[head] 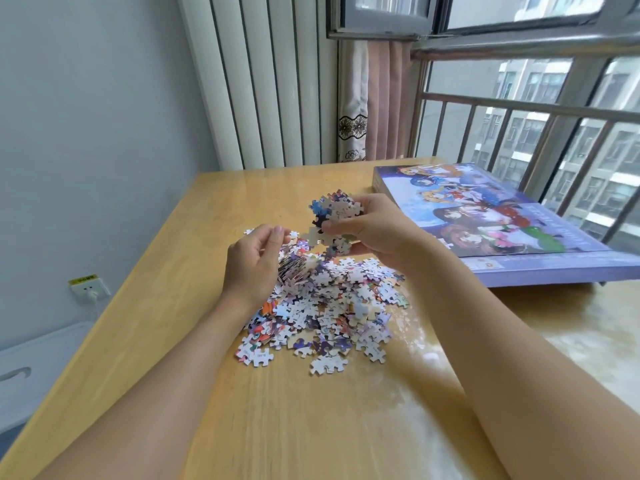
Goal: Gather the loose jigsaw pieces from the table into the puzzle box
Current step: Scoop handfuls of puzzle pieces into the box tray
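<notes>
A heap of loose jigsaw pieces (332, 306) lies in the middle of the wooden table (277, 410). My right hand (374, 226) is raised above the heap and grips a bunch of pieces (334, 211) that stick out to the left. My left hand (256, 258) is cupped at the heap's left edge, fingers curled, with a stack of pieces (294, 268) against its palm. The purple puzzle box (502, 223) lies closed at the right, its picture lid facing up, apart from both hands.
A radiator (263, 81) and a curtain (374, 98) stand behind the table. A window with a metal railing (536, 126) runs along the right. A wall socket (88, 287) and a white item (34, 368) sit low at the left.
</notes>
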Tool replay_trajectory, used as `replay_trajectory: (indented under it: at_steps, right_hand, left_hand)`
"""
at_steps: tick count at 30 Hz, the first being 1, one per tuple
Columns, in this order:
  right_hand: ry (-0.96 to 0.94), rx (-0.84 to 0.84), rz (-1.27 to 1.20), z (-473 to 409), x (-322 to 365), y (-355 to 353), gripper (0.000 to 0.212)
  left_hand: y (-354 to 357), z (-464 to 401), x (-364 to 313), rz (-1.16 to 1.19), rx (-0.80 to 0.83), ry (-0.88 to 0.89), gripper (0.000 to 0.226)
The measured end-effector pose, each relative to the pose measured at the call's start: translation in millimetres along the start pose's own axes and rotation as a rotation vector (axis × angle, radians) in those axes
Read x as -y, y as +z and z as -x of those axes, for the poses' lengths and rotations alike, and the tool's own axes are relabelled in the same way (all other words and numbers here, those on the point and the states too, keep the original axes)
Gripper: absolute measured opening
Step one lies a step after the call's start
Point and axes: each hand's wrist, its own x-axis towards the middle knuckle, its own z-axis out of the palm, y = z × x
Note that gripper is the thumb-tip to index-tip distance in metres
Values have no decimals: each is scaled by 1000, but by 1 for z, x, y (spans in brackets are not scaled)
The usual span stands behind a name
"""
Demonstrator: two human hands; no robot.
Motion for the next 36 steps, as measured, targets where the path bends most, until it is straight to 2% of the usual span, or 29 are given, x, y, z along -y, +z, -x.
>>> replay_trajectory:
  at_steps: [2,5,9,13,15,21,25,28,30,33,36]
  right_hand:
    - [2,12,41,10,-1,-2,20]
    - [30,54,113,30,-5,-11,30]
    - [39,46,70,58,5,-39,22]
    - [54,53,100,71,11,-56,33]
    - [66,62,147,74,12,-58,29]
    - [79,25,77,89,11,-65,20]
    - [83,-20,-27,105,13,-84,21]
    - [116,-36,-60,116,9,-98,22]
    - [161,-49,-87,123,8,-108,27]
    - [206,-33,-138,131,5,-120,30]
    - [231,-14,-136,139,-1,-124,29]
  left_hand:
    - [-3,3,-1,-10,-3,-6,25]
    - [-5,8,-5,-76,32,14,17]
    - [4,13,-29,-101,82,48,30]
    - [18,9,-59,-207,306,140,33]
    - [23,1,-74,-280,372,180,37]
    - [30,-14,-99,-302,359,160,36]
    - [45,-4,-109,-345,559,198,53]
    - [68,9,-116,-409,661,323,70]
    - [89,10,-121,-409,636,411,59]
    - [114,5,-130,-457,609,468,30]
    - [128,0,-131,-467,543,420,35]
